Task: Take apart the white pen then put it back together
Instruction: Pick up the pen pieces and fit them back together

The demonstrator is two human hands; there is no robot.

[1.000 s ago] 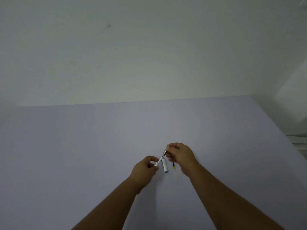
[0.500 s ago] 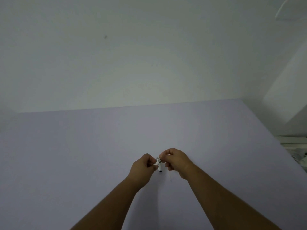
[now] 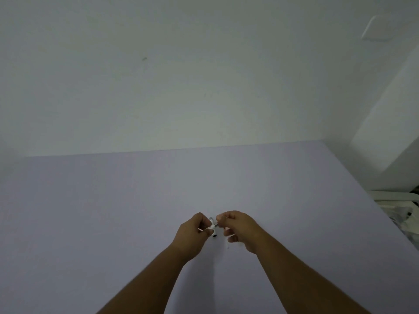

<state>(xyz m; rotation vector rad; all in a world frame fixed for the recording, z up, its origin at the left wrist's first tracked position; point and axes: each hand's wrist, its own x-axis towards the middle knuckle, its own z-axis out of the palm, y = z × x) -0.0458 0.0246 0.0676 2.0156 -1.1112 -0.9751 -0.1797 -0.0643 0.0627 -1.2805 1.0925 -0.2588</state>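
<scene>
Head view: both hands (image 3: 217, 230) clamped on white pen (image 3: 213, 225), mid-table (image 3: 113, 211), edges distant.

You're seeing a dim, flat, greyish view, soft shadowless light, slight blur on the hands (image 3: 217, 230), wide-angle bending at edges.

Table (image 3: 113, 211) matt, smooth lavender; pen (image 3: 212, 225) white glossy plastic; wall (image 3: 158, 75) matt, painted.
</scene>
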